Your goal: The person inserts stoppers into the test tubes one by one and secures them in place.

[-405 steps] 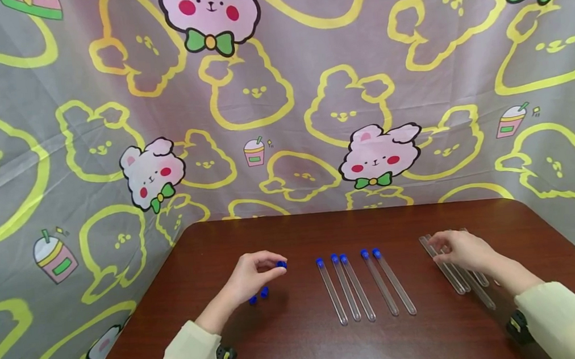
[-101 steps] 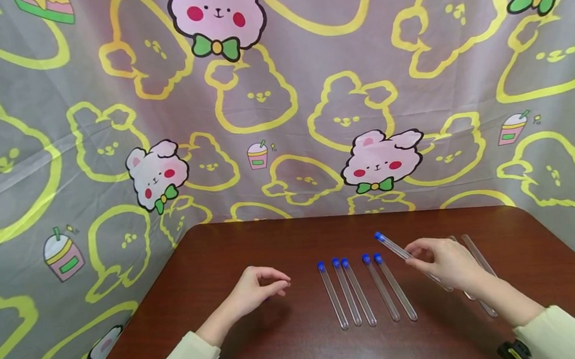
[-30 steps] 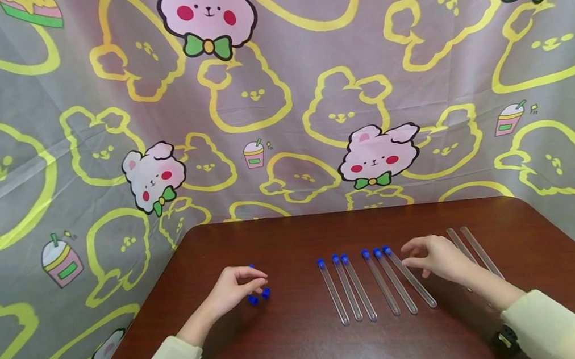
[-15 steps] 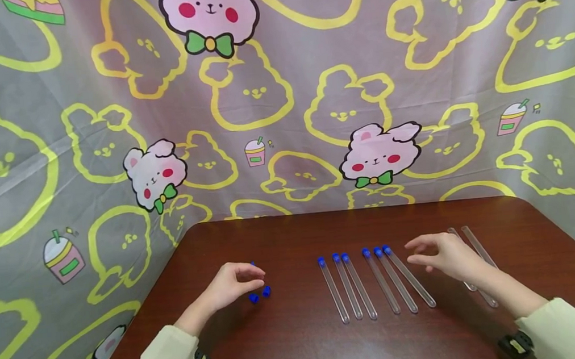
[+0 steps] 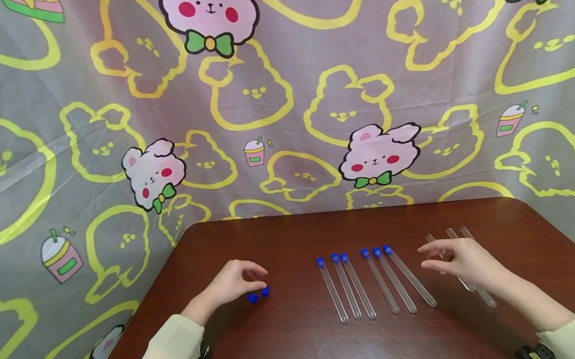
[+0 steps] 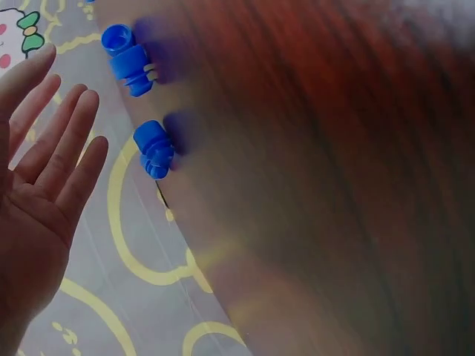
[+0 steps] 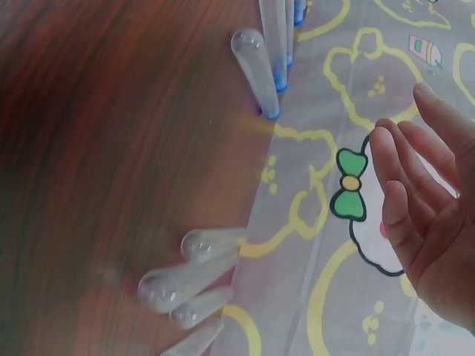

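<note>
My left hand (image 5: 232, 281) hovers at the left with loosely bent fingers and holds nothing. Blue test tube caps (image 5: 253, 299) lie just below its fingertips; the left wrist view shows several caps (image 6: 154, 148) beside the relaxed, spread fingers. On the right, my right hand (image 5: 461, 256) is over a group of uncapped clear test tubes (image 5: 488, 299), partly hiding them. Thumb and fingers stand apart with nothing between them. The right wrist view shows the tubes' rounded ends (image 7: 157, 289) away from the fingers.
Several test tubes with blue caps (image 5: 332, 291) lie side by side in the middle of the brown table (image 5: 302, 349), caps toward the far edge. The rightmost capped tube (image 5: 410, 276) slants more. A patterned cloth (image 5: 290, 88) hangs behind the table.
Earlier my left hand held a cap; later my right hand held a capped tube, which now lies at the row's right end. My right hand has since moved right, over the uncapped tubes.
</note>
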### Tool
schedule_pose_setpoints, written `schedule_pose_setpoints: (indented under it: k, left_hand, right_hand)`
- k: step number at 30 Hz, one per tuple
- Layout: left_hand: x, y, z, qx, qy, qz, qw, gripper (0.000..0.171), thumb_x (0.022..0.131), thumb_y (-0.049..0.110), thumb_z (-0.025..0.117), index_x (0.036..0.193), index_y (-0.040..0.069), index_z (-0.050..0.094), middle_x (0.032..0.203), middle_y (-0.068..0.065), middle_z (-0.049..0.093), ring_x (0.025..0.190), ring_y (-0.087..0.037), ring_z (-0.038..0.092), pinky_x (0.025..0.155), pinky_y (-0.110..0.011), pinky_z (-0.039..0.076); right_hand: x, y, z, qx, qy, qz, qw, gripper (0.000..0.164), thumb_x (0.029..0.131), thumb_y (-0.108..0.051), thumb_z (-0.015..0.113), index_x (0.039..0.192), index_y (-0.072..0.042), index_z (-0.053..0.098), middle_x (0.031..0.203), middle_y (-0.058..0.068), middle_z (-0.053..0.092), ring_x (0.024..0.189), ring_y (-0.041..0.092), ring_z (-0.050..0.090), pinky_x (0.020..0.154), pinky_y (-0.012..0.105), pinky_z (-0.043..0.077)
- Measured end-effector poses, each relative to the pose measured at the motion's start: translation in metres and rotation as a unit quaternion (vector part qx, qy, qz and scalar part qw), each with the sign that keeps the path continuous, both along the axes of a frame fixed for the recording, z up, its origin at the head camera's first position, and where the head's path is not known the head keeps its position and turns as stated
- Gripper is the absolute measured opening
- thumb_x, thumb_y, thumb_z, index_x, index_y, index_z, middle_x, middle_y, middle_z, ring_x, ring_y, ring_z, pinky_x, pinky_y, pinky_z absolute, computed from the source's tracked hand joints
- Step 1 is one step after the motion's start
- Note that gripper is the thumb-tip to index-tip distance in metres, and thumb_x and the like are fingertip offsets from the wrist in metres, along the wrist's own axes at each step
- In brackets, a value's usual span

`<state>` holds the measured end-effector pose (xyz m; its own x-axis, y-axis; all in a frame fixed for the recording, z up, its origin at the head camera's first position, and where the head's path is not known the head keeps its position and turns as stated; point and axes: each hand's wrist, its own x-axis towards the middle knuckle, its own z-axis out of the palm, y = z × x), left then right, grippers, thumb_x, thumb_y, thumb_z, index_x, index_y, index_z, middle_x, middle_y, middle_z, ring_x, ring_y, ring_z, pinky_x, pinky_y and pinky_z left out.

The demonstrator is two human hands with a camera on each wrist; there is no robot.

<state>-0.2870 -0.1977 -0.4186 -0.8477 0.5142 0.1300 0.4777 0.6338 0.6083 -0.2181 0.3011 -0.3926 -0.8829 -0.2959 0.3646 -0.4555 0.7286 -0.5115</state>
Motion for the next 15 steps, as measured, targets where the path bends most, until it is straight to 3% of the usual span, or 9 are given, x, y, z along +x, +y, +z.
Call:
schedule_pose_setpoints:
  k: [7, 15]
  left_hand:
    - [-0.004, 0.003, -0.006, -0.034, -0.005, -0.018, 0.9992, 0.027, 0.082, 0.02, 0.079, 0.106, 0.009, 0.073, 0.095, 0.0, 0.07, 0.075, -0.01, 0.063, 0.067, -0.024, 0.054]
    - [-0.007, 0.007, -0.012, -0.049, 0.0, -0.028, 0.9984, 0.019, 0.082, 0.017, 0.079, 0.1, 0.011, 0.075, 0.092, 0.006, 0.068, 0.074, -0.008, 0.061, 0.066, -0.024, 0.052]
  right_hand:
    - [0.004, 0.011, -0.005, 0.012, 0.03, -0.005, 0.999, 0.024, 0.081, -0.017, 0.079, 0.102, -0.01, 0.073, 0.076, -0.016, 0.063, 0.054, 0.003, 0.054, 0.048, 0.024, 0.038]
    - [0.005, 0.02, -0.008, 0.014, 0.043, -0.01, 0.999, 0.022, 0.081, -0.018, 0.079, 0.1, -0.01, 0.073, 0.076, -0.017, 0.062, 0.056, -0.001, 0.051, 0.048, 0.023, 0.038]
